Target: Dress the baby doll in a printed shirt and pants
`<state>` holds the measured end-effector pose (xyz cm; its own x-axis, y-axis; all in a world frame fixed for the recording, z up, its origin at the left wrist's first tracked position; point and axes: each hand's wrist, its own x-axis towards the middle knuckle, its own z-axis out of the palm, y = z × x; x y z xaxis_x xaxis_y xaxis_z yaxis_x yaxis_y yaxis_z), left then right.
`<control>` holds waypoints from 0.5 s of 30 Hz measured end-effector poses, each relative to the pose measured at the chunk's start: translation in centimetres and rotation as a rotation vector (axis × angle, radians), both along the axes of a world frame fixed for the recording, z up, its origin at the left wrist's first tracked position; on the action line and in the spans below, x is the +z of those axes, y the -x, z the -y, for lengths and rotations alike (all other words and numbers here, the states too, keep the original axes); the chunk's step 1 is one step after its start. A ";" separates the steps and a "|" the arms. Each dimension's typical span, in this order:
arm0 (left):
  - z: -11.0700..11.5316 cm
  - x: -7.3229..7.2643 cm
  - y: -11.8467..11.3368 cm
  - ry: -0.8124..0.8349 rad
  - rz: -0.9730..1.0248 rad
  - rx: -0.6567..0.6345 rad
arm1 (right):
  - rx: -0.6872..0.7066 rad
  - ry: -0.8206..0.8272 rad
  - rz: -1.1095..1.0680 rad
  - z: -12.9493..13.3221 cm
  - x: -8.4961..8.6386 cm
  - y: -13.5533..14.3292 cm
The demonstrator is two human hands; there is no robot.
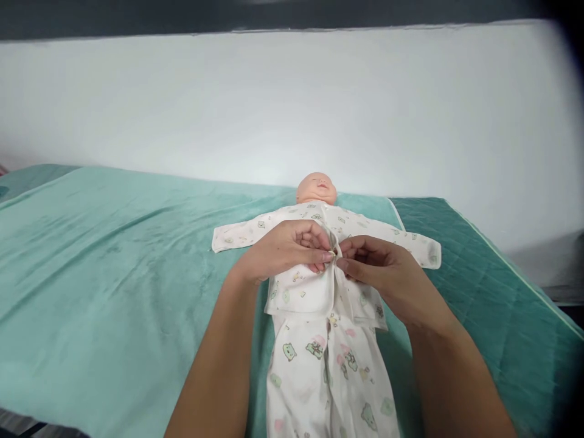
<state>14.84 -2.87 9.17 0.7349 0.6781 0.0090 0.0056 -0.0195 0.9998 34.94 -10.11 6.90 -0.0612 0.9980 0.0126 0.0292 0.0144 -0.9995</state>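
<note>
A baby doll (316,187) lies on its back, head toward the wall and arms out to both sides. It wears a white shirt (298,291) printed with small green and pink animals, and matching pants (303,365). Over the middle of the chest, my left hand (301,246) pinches one edge of the shirt's front opening between thumb and fingers. Close beside it, my right hand (378,258) pinches the other edge. A small fastener seems to sit between the fingertips, too small to make out clearly. Below the hands the shirt's front edges hang slightly apart.
A light green blanket (114,274) with soft folds spreads under the doll and to the left. On the right shows a darker green quilted cover (493,316) with a pale edge. Behind the bed stands a white wall (274,109) with a dark band along its top.
</note>
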 end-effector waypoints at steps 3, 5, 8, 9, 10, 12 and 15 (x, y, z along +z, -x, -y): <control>0.0 0.0 0.0 -0.013 -0.007 0.011 | 0.013 -0.007 -0.006 0.0 0.0 0.0; 0.0 0.0 0.0 -0.029 -0.010 0.017 | 0.037 -0.009 -0.004 0.0 0.1 0.0; 0.0 0.0 0.0 -0.041 -0.014 0.014 | 0.060 -0.009 0.038 0.1 0.4 0.1; 0.0 0.0 0.0 -0.041 -0.016 0.012 | 0.059 -0.008 0.062 0.2 0.4 0.2; 0.0 -0.1 0.0 -0.043 -0.018 0.010 | 0.055 -0.006 0.086 0.2 0.5 0.2; -0.1 -0.2 0.0 -0.047 -0.024 0.006 | 0.049 0.000 0.125 0.3 0.6 0.4; -0.2 -0.3 0.0 -0.058 -0.040 0.001 | 0.050 0.012 0.162 0.4 0.6 0.6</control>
